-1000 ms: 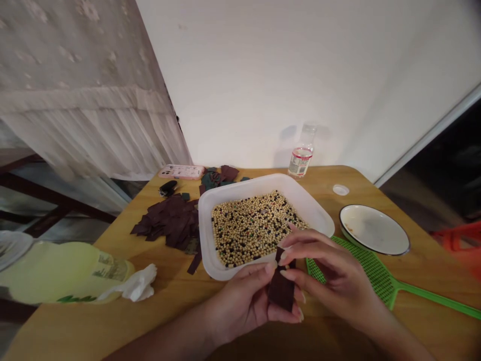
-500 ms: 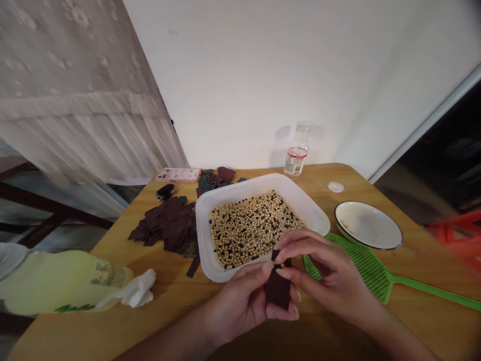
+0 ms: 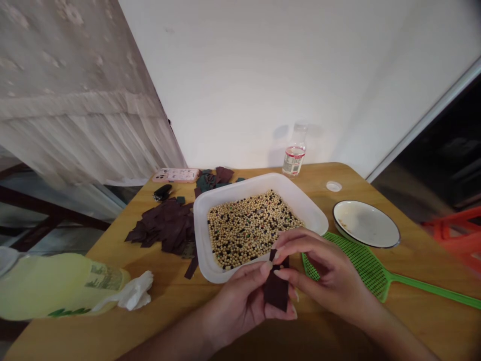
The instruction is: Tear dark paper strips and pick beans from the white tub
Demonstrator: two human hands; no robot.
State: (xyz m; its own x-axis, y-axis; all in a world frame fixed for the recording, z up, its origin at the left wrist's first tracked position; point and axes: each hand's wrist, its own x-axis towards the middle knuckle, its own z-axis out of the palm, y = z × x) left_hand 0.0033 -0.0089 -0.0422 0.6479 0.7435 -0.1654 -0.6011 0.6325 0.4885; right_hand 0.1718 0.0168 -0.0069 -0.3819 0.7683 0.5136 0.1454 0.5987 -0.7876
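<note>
A small dark brown strip (image 3: pixel 277 292) is held upright in front of the bin, its lower end across the fingers of my left hand (image 3: pixel 246 301). My left thumb presses on its upper part. The fingertips of my right hand (image 3: pixel 319 271) pinch at the strip's upper end; a tiny pale bead seems to show between them, partly hidden. Just beyond my hands, a white plastic bin (image 3: pixel 203 235) contains many small beads (image 3: pixel 248 225), mostly cream and black, with a few coloured ones. A pile of dark brown pieces (image 3: pixel 165 225) lies left of the bin.
A green fly swatter (image 3: pixel 361 265) and white enamel dish (image 3: pixel 368 225) lie right. Behind are a clear bottle (image 3: pixel 294 155), white cap (image 3: pixel 333 186), pink-cased phone (image 3: pixel 176 175) and dark green scraps (image 3: pixel 206 181). A yellow bottle (image 3: pixel 63 286) and crumpled tissue (image 3: pixel 137 291) are left.
The view has shifted slightly, moving everything a little to the left. Both hands keep nearly the same hold on the brown strip.
</note>
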